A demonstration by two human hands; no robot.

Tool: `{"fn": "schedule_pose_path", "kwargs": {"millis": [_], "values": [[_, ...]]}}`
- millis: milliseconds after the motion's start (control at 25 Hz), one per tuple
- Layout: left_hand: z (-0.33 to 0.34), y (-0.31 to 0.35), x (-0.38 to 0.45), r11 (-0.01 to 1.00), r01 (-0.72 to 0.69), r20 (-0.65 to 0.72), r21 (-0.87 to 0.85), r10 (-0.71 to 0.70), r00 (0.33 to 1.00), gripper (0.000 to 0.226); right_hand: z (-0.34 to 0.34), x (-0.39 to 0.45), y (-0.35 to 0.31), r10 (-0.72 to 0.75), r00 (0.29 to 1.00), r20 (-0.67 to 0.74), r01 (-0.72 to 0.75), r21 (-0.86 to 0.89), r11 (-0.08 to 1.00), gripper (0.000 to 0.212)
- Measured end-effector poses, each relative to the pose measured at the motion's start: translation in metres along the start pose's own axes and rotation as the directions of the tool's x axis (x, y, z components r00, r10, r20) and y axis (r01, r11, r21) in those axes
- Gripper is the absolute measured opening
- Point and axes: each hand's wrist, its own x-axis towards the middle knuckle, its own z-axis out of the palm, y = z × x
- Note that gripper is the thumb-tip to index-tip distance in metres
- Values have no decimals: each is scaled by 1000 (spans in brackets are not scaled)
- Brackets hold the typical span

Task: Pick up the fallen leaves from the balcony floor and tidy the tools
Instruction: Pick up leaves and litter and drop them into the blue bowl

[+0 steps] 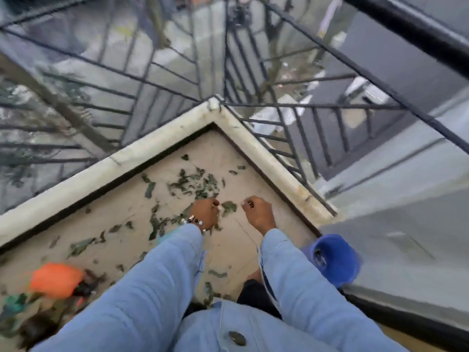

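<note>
Left fingers: the left hand (206, 214) is low over the balcony floor (256, 194); its fingers are curled in, knuckles towards the camera; whether they already pinch leaf scraps or are merely bent I cannot tell, the picture being blurred there
Right fingers: the right hand (258, 212) is beside it, fingers curled with thumb and forefinger tips drawn together; nothing can be seen between them, so whether they grasp anything I cannot tell
Nearest leaf: a single green leaf (229, 207) lies flat on the floor between the two hands, just beside the left fingertips and a little farther from the right; its longer side runs roughly across, from one hand towards the other
Nearer hand: the left, by my reckoning; it would need only a short sideways reach towards the right
Main litter: the thick cluster of leaves (195, 182) lies just beyond the left hand, towards the corner of the kerb (177, 138); more scraps trail back along the left sleeve (142, 280)
Tools: an orange object (54, 279) with dark parts lies at the left edge, too blurred to name; a blue container (335, 259) stands behind the right arm, by the wall
Surround: black railing (299, 105) rises from the kerb on both sides
</note>
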Motion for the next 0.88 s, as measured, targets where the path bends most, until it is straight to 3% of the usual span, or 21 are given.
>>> {"fn": "schedule_pose_path", "kwargs": {"millis": [200, 320, 440, 640, 880], "values": [[-74, -165, -59, 977, 204, -163, -60, -212, 964, 30, 128, -18, -113, -233, 937, 261, 293, -222, 930, 23], [-98, -247, -109, 926, 368, -254, -90, -378, 890, 31, 196, -41, -161, -344, 841, 418, 477, -270, 836, 23], [-94, -307, -158, 830, 520, -291, -201, -557, 778, 32, 252, -65, -196, -438, 674, 595, 681, -269, 681, 25], [-80, -350, -213, 655, 621, -305, -431, -753, 582, 34, 321, -83, -242, -385, 428, 818, 857, -232, 459, 31], [-46, -369, -287, 332, 653, -254, -681, -943, 215, 30, 395, -124, -280, -276, 155, 949, 973, -97, 211, 32]]}}
